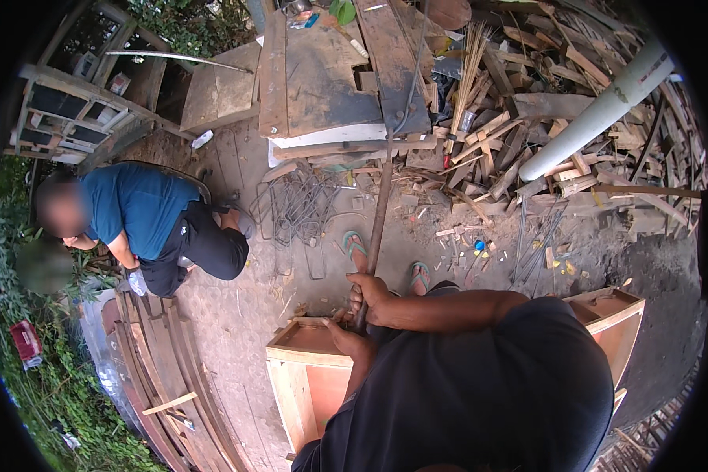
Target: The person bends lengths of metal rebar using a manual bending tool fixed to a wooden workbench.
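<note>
A long brown metal bar (381,193) slants from my body up to the workbench (315,86). Its near end is in both my hands. My right hand (374,297) is wrapped round it, and my left hand (346,337) closes on it just below, partly hidden. At the bench edge the bar's far end meets a thin metal rod (415,79), which runs over the planks. On the ground left of the bar lies a heap of bent wire frames (299,208).
A person in a blue shirt (145,204) sits bent over at the left, by stacked planks (161,370). Scrap wood (543,110) and a pale pipe (598,110) fill the far right. Wooden box-like pieces stand left (311,358) and right (606,305) of me.
</note>
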Motion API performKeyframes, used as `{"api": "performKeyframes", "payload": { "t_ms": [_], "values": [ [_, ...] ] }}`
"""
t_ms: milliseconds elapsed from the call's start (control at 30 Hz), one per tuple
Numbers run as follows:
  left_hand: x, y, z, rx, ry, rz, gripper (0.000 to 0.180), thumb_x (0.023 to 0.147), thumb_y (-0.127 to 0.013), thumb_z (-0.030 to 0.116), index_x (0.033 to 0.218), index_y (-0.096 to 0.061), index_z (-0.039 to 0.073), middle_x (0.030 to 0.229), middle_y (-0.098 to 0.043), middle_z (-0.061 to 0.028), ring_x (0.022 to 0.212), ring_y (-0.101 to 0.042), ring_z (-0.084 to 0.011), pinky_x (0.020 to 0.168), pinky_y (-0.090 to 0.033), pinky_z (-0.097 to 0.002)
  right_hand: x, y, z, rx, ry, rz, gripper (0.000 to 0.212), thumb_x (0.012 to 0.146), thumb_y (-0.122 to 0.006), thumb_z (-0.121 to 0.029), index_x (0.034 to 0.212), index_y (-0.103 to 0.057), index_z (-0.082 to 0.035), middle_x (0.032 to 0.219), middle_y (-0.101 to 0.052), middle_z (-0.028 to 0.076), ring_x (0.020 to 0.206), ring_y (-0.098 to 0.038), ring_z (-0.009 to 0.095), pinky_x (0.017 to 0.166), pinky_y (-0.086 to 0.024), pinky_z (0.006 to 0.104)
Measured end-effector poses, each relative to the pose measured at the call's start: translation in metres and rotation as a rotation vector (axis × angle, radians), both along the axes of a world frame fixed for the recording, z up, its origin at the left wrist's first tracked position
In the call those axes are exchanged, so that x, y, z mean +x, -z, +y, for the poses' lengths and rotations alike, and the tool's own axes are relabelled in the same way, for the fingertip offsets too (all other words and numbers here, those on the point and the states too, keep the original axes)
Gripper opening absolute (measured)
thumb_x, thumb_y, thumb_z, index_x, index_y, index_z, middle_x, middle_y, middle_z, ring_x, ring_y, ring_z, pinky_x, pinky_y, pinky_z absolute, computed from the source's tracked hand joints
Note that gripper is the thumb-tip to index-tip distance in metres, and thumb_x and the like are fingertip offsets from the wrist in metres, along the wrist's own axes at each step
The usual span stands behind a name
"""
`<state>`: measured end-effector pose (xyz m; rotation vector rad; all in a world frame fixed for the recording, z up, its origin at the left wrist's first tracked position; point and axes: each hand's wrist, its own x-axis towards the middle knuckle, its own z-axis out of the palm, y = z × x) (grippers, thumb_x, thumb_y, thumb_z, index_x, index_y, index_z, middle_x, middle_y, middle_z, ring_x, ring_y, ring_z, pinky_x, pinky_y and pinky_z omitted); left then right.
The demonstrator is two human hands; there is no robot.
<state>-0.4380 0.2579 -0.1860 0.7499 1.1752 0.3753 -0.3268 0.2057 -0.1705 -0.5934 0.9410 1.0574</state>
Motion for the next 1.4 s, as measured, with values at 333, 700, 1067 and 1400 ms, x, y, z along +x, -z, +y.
{"api": "performKeyframes", "payload": {
  "t_ms": [333,700,1067,1400],
  "values": [
    [0.105,-0.022,0.141,0.383,-0.266,0.169,0.059,0.101,-0.045,0.052,0.115,-0.057,-0.004,0.079,-0.04,-0.0017,0.068,-0.041,-0.0152,0.062,-0.041,-0.0322,0.072,0.027,0.094,0.31,-0.273,-0.115,0.046,0.095,-0.06,-0.048,0.09,-0.061,-0.002,0.091,-0.065,0.016,0.096,-0.066,0.033,0.088,-0.053,0.0494],
    [0.349,-0.01,0.302,0.488,-0.239,-0.097,0.048,0.101,-0.05,0.044,0.094,-0.056,-0.003,0.06,-0.035,0.0012,0.045,-0.031,-0.0093,0.04,-0.027,-0.0254,0.249,-0.11,0.009,-0.396,-0.543,-1.331,0.021,0.09,-0.069,-0.017,0.101,-0.069,0.001,0.089,-0.069,0.013,0.08,-0.066,0.019,0.074,-0.05,0.0305],
    [0.545,0.021,0.335,0.614,0.039,-0.133,0.034,0.099,-0.058,0.033,0.09,-0.055,0.001,0.071,-0.05,-0.0034,0.055,-0.042,-0.0117,0.046,-0.036,-0.027,0.361,0.028,-0.167,-0.77,0.343,-0.394,0.064,0.101,-0.042,-0.053,0.141,-0.046,-0.004,0.136,-0.055,0.016,0.114,-0.058,0.028,0.1,-0.046,0.037],
    [0.7,0.021,0.28,0.786,0.182,-0.191,0.05,0.095,-0.059,0.031,0.131,-0.056,-0.003,0.137,-0.054,-0.0223,0.127,-0.052,-0.0325,0.109,-0.04,-0.0431,0.375,-0.009,-0.141,-0.696,0.542,-0.484,0.061,0.103,-0.035,-0.045,0.147,-0.038,-0.003,0.139,-0.051,0.023,0.118,-0.058,0.03,0.104,-0.045,0.0391]
  ]
}}
